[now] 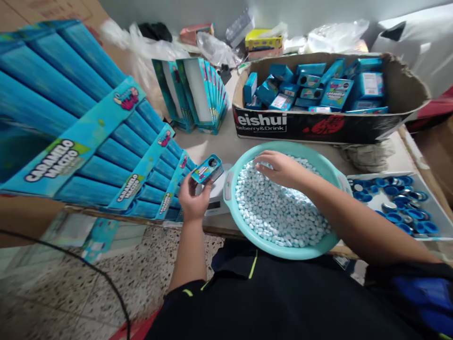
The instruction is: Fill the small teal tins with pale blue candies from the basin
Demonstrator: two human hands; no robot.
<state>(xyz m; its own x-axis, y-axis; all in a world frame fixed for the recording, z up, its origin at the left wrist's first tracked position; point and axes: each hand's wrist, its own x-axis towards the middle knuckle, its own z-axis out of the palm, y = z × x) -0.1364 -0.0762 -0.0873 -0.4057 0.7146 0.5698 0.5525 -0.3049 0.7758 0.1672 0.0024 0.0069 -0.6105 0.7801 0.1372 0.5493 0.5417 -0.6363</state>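
Observation:
My left hand (194, 198) holds a small blue candy box (208, 169) between thumb and fingers, its dark round opening facing up. The box is left of a turquoise basin (279, 254), above part of a white device (215, 208). Many pale blue-white candies (279, 215) fill the basin. Over the candies at the basin's upper part is my right hand (276, 166), its fingers curled together and pointing left. Whatever is between those fingertips, if anything, is too small to make out.
Stacked blue display trays (88, 127) rise at the left, with more trays (198, 94) behind. A black carton (304, 127) of blue boxes stands beyond the basin. At the right, a white tray (439, 208) holds blue-rimmed round pieces. Plastic bags (219, 49) lie at the back.

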